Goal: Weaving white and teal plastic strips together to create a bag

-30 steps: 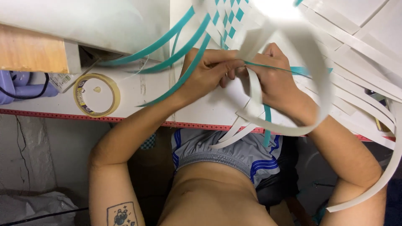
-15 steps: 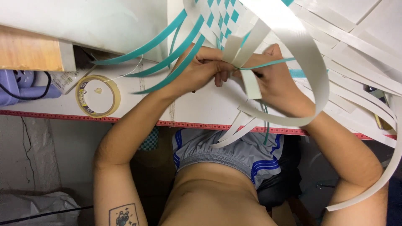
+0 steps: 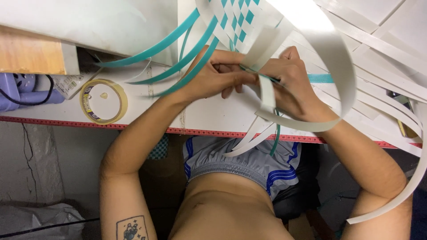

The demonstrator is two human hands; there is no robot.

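White table (image 3: 213,115), red-edged. Checkered white-and-teal woven mat (image 3: 240,18) lies at its far side. Long white strip (image 3: 338,58), judged light, springy, creasable; best pinched flat near the weave. Left hand (image 3: 213,75) and right hand (image 3: 289,82) closed together, pinching strips. Tape roll (image 3: 103,101) well left.

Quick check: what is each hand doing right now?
Left hand: closed, pinching a white strip.
Right hand: closed on the same strip, by the weave.
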